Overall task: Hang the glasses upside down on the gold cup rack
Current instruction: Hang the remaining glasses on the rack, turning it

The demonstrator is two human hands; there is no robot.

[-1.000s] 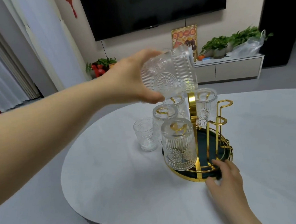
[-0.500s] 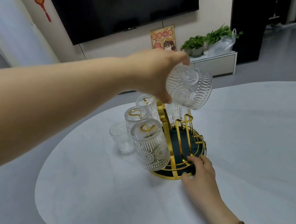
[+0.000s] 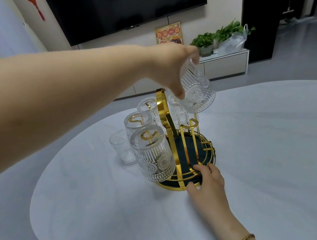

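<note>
While tilted mouth-down, noted glass (image 3: 195, 88) gripped in curled fingers of left hand (image 3: 170, 70) — just above free peg (image 3: 189, 124) at 1 o'clock of gold cup rack (image 3: 163, 108). Found right hand (image 3: 208, 184) holding rack's base rim at 6 o'clock. Logged upright glass (image 3: 121, 146) on table (image 3: 268, 149) — 9 o'clock of rack.

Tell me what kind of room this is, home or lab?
Most likely a home living room: a large wall-mounted TV, a low white media cabinet topped with potted plants, and a white oval table holding the gold cup rack.
</note>
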